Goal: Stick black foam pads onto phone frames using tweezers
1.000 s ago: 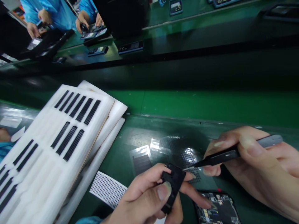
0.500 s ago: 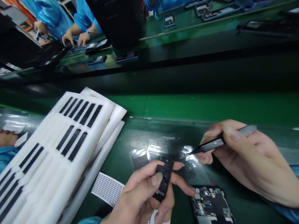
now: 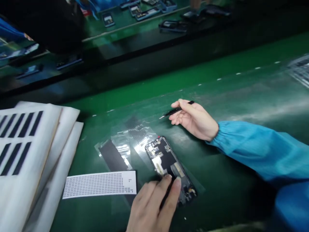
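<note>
An opened phone (image 3: pixel 166 161) lies on the green mat, its inner parts facing up. Over its lower left part is my left hand (image 3: pixel 154 203), fingers closed around a small black part (image 3: pixel 166 193) that they mostly hide. My right hand (image 3: pixel 190 119), up and to the right of the phone, holds black tweezers (image 3: pixel 176 110) whose tips point left above the mat. Left of my left hand lies a white sheet with rows of small black dots (image 3: pixel 98 184). Behind it, clear film bears a dark strip (image 3: pixel 113 156) and a patch of dark dots (image 3: pixel 137 129).
White foam trays (image 3: pixel 45 129) with black strips are stacked at the left. Beyond a dark ledge, several phone frames (image 3: pixel 147 13) sit on a green surface (image 3: pixel 96 30). Clear bags (image 3: pixel 300 69) lie at the far right.
The view has swung right. My left hand has brought the black part down to the phone. My right hand has moved away from my left hand with the tweezers.
</note>
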A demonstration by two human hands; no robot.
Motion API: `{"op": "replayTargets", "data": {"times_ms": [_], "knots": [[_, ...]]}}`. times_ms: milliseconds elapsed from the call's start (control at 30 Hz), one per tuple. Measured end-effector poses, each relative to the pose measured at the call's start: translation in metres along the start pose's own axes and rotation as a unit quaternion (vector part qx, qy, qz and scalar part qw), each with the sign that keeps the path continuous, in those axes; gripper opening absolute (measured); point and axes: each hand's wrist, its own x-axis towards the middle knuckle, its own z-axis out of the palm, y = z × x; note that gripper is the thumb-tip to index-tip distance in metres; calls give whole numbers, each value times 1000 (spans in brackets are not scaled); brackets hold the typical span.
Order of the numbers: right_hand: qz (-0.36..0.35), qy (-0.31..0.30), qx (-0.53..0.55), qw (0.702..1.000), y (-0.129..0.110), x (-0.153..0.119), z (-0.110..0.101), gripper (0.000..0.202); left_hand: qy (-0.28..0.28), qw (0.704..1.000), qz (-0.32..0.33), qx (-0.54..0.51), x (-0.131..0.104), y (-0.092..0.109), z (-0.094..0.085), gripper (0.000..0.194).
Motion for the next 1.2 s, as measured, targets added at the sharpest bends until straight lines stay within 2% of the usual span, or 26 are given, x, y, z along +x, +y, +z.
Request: {"op": "replayTargets", "data": {"times_ms": [67,167,333,567,800,933,1100,1200], "knots": [[10,-2,14,1000,1,-9,-7,27,-15,997,68,31,-2,6,9,47],[24,-10,31,999,2,-12,-13,26,-19,992,100,75,-2,12,15,44],[42,-25,54,997,4,-5,-16,25,-35,994,62,86,-6,20,15,44],[64,-32,50,996,3,-4,-16,29,-10,998,17,63,-13,24,20,49],[69,-34,48,996,1,-5,-14,32,-26,994,44,99,-13,20,22,45],[74,-32,47,996,1,-5,-13,28,-56,986,57,148,-9,17,21,53],[69,-40,49,996,4,-6,-15,25,-120,986,31,113,-1,15,11,57],[62,-37,43,997,8,-6,-17,24,-138,982,24,124,-2,16,12,69]]}}
